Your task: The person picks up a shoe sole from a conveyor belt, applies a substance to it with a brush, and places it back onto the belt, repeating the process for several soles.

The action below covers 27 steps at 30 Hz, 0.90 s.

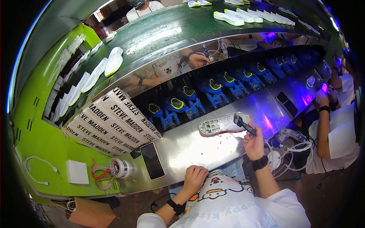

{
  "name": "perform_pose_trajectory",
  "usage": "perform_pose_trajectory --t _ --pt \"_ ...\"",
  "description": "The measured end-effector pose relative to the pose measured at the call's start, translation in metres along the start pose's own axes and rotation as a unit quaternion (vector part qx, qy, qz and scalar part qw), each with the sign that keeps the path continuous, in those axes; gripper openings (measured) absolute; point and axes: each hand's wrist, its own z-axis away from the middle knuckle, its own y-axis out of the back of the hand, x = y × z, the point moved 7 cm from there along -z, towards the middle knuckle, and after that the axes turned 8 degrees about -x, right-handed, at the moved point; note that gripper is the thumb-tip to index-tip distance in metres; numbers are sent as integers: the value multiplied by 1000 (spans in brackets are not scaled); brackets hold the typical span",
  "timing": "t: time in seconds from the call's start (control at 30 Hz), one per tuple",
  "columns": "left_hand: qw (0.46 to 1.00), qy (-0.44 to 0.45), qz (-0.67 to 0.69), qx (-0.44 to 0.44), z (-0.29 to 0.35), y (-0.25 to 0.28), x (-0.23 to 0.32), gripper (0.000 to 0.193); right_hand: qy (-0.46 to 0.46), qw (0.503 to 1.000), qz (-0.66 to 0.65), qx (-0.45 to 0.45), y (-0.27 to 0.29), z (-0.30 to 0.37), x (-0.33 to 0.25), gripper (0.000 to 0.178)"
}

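A shoe sole [213, 126], white and gridded inside with a reddish edge, lies on the metal bench [190, 152]. My right hand [254, 143] grips a black-handled brush [245, 126], whose head is over the right part of the sole. The bristles are hard to make out. At the bench's near edge rests my left hand [195, 178], loosely bent, with nothing visible in it. To its left lies a dark-screened phone [153, 160].
Blue shoe uppers [213, 86] on stands line a dark trough behind the bench. White soles [114, 61] sit on the green belt [152, 36] beyond. A printed carton [114, 121] and tape roll [121, 168] stand left. A co-worker's hand [323, 97] and tubing [292, 150] are right.
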Motion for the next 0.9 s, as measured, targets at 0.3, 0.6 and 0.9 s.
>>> perform_pose_trajectory --t 0.3,0.6,0.9 --pt "988 128 84 16 -20 24 -23 10 -1 1000 4 -6 -4 -3 3 33" --pt "948 208 -115 210 -91 65 -111 28 -4 1000 4 -22 -11 -1 7 33" --pt "816 323 454 154 -55 28 -111 20 0 1000 3 -12 1 -7 6 34"
